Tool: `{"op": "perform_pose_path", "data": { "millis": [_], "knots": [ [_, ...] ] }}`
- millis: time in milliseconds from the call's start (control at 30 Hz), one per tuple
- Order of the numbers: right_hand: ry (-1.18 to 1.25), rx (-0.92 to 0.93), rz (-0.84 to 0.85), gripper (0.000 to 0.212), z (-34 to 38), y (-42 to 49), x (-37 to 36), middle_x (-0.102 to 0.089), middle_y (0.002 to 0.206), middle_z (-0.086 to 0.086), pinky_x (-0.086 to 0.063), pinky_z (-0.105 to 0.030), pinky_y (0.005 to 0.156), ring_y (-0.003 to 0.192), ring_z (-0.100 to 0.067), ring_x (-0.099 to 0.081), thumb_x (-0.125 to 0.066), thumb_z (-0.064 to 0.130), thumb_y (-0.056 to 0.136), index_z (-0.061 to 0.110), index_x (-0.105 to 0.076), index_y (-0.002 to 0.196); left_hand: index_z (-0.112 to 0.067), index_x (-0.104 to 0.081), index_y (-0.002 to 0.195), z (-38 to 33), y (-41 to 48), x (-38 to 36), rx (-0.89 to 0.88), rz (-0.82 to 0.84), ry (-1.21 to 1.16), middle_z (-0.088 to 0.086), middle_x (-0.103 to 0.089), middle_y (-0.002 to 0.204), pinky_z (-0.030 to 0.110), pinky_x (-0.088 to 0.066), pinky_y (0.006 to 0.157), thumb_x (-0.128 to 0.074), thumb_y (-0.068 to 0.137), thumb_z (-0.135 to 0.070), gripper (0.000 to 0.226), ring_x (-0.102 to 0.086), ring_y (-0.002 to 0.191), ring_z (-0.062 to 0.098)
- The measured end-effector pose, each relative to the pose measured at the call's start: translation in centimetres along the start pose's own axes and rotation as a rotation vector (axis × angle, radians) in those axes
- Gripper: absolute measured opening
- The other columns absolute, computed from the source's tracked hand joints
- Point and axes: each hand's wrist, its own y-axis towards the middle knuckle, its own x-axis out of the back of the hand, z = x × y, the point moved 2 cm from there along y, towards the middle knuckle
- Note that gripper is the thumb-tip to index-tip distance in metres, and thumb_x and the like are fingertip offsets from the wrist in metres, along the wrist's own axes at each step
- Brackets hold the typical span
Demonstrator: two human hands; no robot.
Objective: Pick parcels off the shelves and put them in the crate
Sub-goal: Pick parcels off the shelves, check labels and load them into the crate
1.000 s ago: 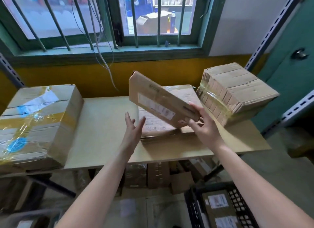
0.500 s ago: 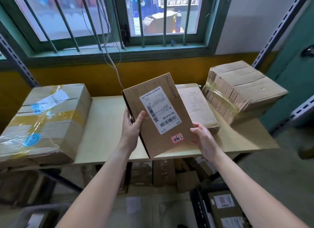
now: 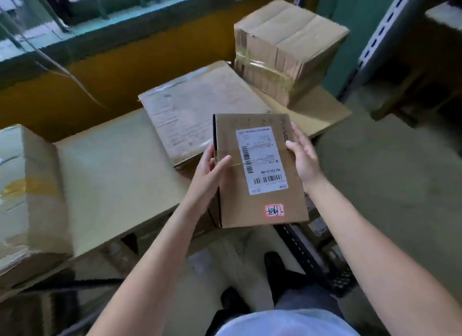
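Parcel (image 3: 260, 175), long axis away from body, clasped by L grip (image 3: 207, 178) & R grip (image 3: 303, 158); crate (image 3: 302, 253) lies below-right, nearer R.

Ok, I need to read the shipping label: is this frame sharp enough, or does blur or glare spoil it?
Head view: the label on the held parcel is fairly sharp, no glare, fine print unreadable; the frame's edges, like the big box at left, are smeared.

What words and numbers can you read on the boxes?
"702 C34-22-58R", roughly: white label on the held parcel.
Label's small print: too small.
Brand print by the right hand: partly covered, unreadable.
Red sticker: handwritten characters, unclear.
Printing on the flat parcel: blurred.
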Motion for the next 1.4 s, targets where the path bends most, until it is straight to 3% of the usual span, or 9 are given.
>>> {"op": "perform_pose_path", "data": {
  "millis": [100, 200, 367, 567, 700, 800, 967, 1200, 1400],
  "knots": [
    [-0.006, -0.067, -0.296, 0.044, -3.1, -3.7, 8.1, -0.065, 0.113, 0.007, -0.053, -0.024, 0.082, 0.097, -0.006, -0.065, -0.044, 0.008, 0.094, 0.032, -0.048, 0.131, -0.023, -0.024, 0.145, 4.2, 0.4, -5.9, 0.166, 0.243, 0.035, 0.002, -0.064, 0.115, 0.025, -0.051, 0.090, -0.054, 0.092, -0.016, 0.062, -0.064, 0.100, 0.011],
    [-0.044, -0.203, -0.527, 0.046, -6.7, -7.2, 15.6, -0.053, 0.135, 0.001, -0.045, -0.028, 0.095, 0.113, -0.011, -0.056, -0.051, 0.013, 0.093, 0.032, -0.046, 0.135, -0.021, -0.035, 0.141, 8.4, 0.5, -11.7, 0.324, 0.325, 0.131, 0.014, -0.063, 0.116, 0.040, -0.048, 0.095, -0.057, 0.091, -0.018, 0.055, -0.063, 0.099, 0.022],
    [0.101, -0.661, -0.406, 0.050, -14.5, -10.9, 21.3, -0.066, 0.109, 0.003, -0.054, -0.025, 0.062, 0.086, -0.011, -0.065, -0.061, 0.017, 0.088, 0.029, -0.046, 0.134, -0.016, -0.042, 0.134, 15.6, 2.2, -18.5, 0.501, 0.201, 0.202, 0.012, -0.060, 0.121, 0.032, -0.055, 0.083, -0.060, 0.088, -0.020, 0.050, -0.063, 0.095, 0.018],
    [0.418, -1.020, -0.526, 0.020, -24.6, -11.1, 26.6, -0.058, 0.112, -0.004, -0.051, -0.034, 0.080, 0.097, -0.023, -0.058, -0.063, 0.020, 0.087, 0.021, -0.056, 0.105, -0.020, -0.038, 0.138, 26.8, 6.4, -23.5, 0.709, 0.187, 0.277, 0.012, -0.055, 0.132, 0.055, -0.045, 0.097, -0.052, 0.094, -0.016, 0.046, -0.057, 0.115, 0.032],
    [0.586, -0.933, -0.741, 0.023, -31.4, -6.7, 29.7, -0.060, 0.089, 0.004, -0.044, -0.030, 0.069, 0.078, -0.010, -0.057, -0.057, 0.014, 0.089, 0.025, -0.047, 0.107, -0.021, -0.050, 0.125, 34.5, 10.3, -27.3, 0.778, 0.225, 0.160, 0.011, -0.053, 0.134, 0.051, -0.042, 0.101, -0.051, 0.091, -0.001, 0.039, -0.052, 0.120, 0.029],
    [0.594, -0.792, -0.796, 0.046, -36.3, -2.4, 30.8, -0.062, 0.113, 0.010, -0.052, -0.034, 0.067, 0.094, -0.012, -0.062, -0.059, 0.014, 0.089, 0.038, -0.042, 0.124, -0.015, -0.038, 0.137, 41.5, 13.3, -30.0, 0.883, 0.210, 0.128, 0.014, -0.052, 0.135, 0.049, -0.047, 0.093, -0.053, 0.089, 0.000, 0.052, -0.051, 0.121, 0.033],
    [0.550, -0.592, -0.951, 0.075, -45.7, 5.8, 35.9, -0.048, 0.140, -0.007, -0.044, -0.054, 0.099, 0.121, -0.029, -0.052, -0.059, 0.003, 0.088, 0.032, -0.022, 0.146, -0.018, -0.035, 0.139, 53.3, 19.9, -31.9, 1.037, 0.105, 0.149, 0.010, -0.051, 0.134, 0.041, -0.048, 0.092, -0.055, 0.089, -0.006, 0.055, -0.053, 0.118, 0.027],
    [0.221, -0.613, -0.787, 0.062, -56.2, 15.4, 44.8, -0.043, 0.138, -0.005, -0.048, -0.034, 0.088, 0.114, -0.018, -0.048, -0.051, 0.011, 0.093, 0.030, -0.023, 0.145, -0.023, -0.010, 0.148, 61.7, 31.4, -31.6, 0.573, 0.470, 0.777, 0.002, -0.028, 0.151, 0.023, -0.028, 0.103, -0.059, 0.087, -0.009, 0.079, -0.035, 0.129, 0.014],
    [0.037, -0.692, -0.743, 0.066, -59.2, 16.5, 46.3, -0.041, 0.092, 0.018, -0.044, -0.009, 0.052, 0.081, 0.002, -0.047, -0.045, 0.004, 0.094, 0.030, -0.014, 0.146, -0.029, -0.001, 0.149, 64.7, 34.3, -32.2, 0.607, 0.627, 0.876, 0.001, -0.013, 0.157, 0.028, -0.024, 0.112, -0.054, 0.091, -0.014, 0.080, -0.022, 0.140, 0.019]
  ]
}}
